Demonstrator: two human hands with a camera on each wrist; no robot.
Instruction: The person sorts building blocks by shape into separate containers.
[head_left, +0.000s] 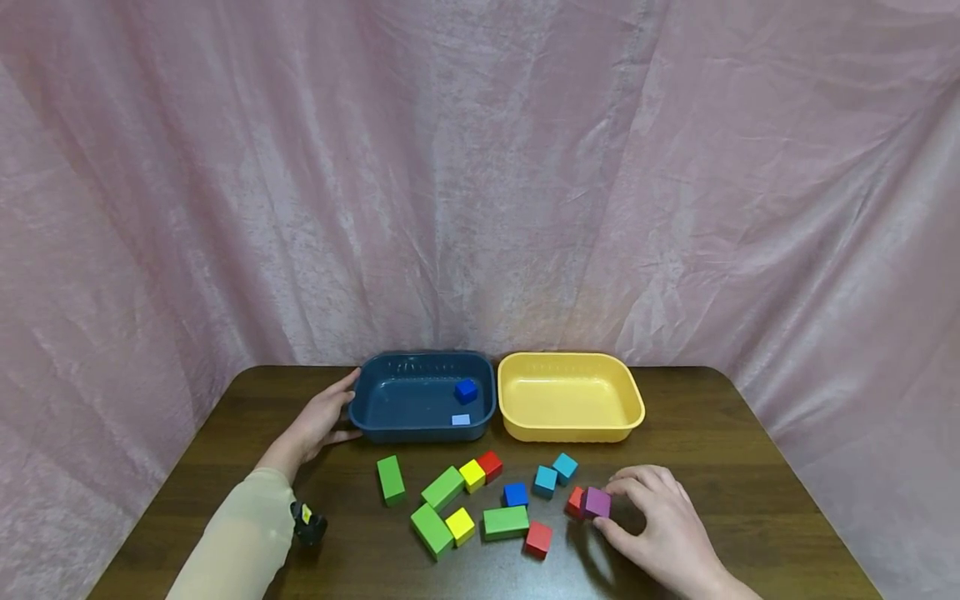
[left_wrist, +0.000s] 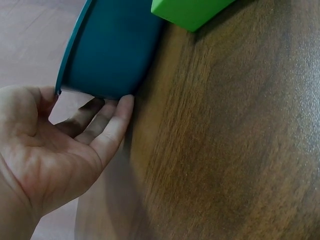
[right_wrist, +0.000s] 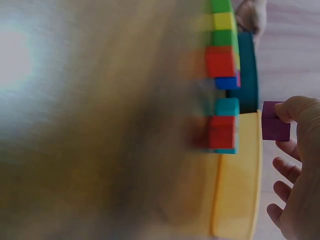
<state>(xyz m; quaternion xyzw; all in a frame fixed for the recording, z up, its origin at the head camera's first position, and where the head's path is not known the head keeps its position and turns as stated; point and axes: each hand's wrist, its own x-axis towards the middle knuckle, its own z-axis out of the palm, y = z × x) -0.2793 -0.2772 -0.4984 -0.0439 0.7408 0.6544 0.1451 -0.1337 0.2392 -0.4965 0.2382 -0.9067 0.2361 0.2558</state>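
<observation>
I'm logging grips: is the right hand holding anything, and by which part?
The purple block: the right hand pinches the part nearest its palm between thumb and finger.

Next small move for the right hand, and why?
Probably carry the purple cube to the blue bin: the right hand pinches it clear of the table, the left hand touches that bin's side, and a blue cube lies inside.

purple cube [head_left: 597, 503] | dark-blue tray [head_left: 405, 404] | yellow tray [head_left: 572, 404] | brown wood-grained table [head_left: 712, 467] | pink curtain [head_left: 480, 183]
</observation>
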